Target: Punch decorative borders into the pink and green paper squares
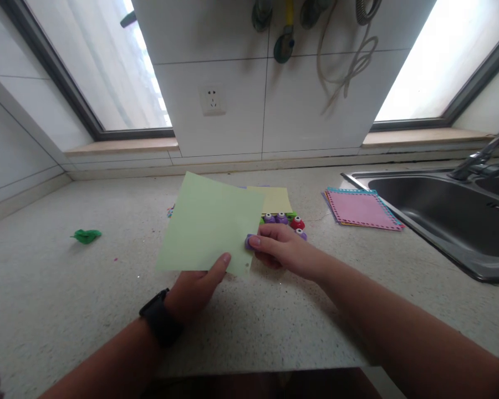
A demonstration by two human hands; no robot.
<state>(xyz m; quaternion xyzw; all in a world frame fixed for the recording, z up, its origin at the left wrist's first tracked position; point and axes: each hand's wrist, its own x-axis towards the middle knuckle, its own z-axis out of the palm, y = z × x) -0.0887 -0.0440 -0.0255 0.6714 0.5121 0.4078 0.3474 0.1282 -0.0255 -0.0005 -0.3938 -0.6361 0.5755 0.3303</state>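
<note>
A pale green sheet of paper (212,227) is tilted up above the counter. My left hand (202,285) grips its bottom edge, thumb on top and fingers underneath. At the sheet's lower right edge, my right hand (285,249) is closed around a small purple craft punch (250,241), which meets the paper. Small marks that look like punched holes show near that corner. Just behind my right hand sit several more punches: purple ones (281,218) and a red one (298,223), each with a white eye-like button. My right hand partly hides this group.
A yellowish paper stack (274,199) lies behind the punches. To the right, pink and blue sheets with punched borders (363,208) lie beside the steel sink (424,210). A crumpled green piece (86,236) is on the counter at left. A wall socket (212,100) is above.
</note>
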